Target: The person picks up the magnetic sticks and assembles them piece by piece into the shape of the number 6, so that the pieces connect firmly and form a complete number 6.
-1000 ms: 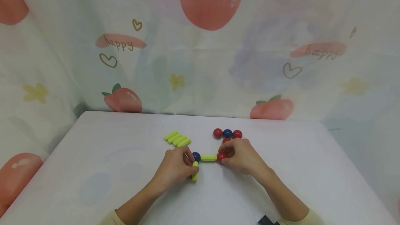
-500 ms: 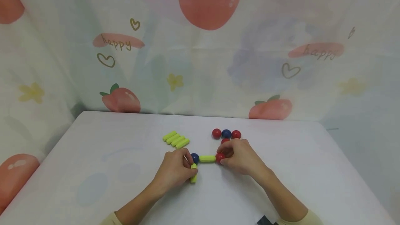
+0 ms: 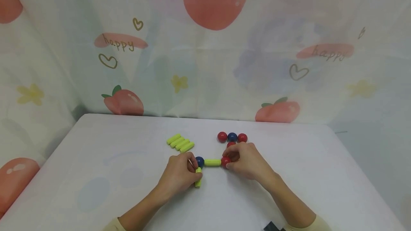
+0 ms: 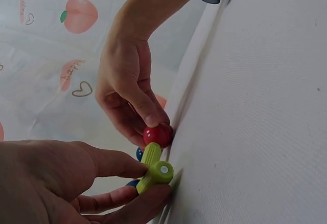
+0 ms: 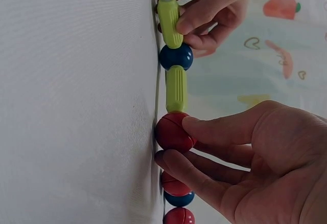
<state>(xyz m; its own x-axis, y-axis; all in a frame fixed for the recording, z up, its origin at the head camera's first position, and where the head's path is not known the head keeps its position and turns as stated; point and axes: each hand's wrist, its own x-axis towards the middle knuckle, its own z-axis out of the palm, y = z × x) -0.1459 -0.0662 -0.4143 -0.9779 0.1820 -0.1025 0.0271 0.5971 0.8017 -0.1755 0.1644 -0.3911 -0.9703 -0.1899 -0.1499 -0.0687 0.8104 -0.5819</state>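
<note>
My left hand (image 3: 180,173) pinches a yellow-green ribbed rod (image 5: 170,22) between thumb and fingers. The rod's far end meets a blue ball (image 3: 199,162); its near end, with a pale round tip, points toward me. From that ball a second yellow-green rod (image 3: 212,162) runs right to a red ball (image 3: 226,162), forming an L-shaped chain. My right hand (image 3: 252,161) holds this red ball between thumb and fingertips. In the left wrist view, the blue ball lies mostly hidden behind the gripped rod and the fingers.
Behind the left hand, several yellow-green rods (image 3: 180,143) lie side by side on the white table (image 3: 96,142). Beyond the right hand sit more balls: a red one (image 3: 222,137), a blue one (image 3: 232,137), another red, and one partly covered by the fingers. A dark object (image 3: 272,226) shows by the right sleeve.
Both hands keep their holds on the chain. Everything shifts slightly left in the head view, and the left-hand rod sits a touch lower than a second ago.
</note>
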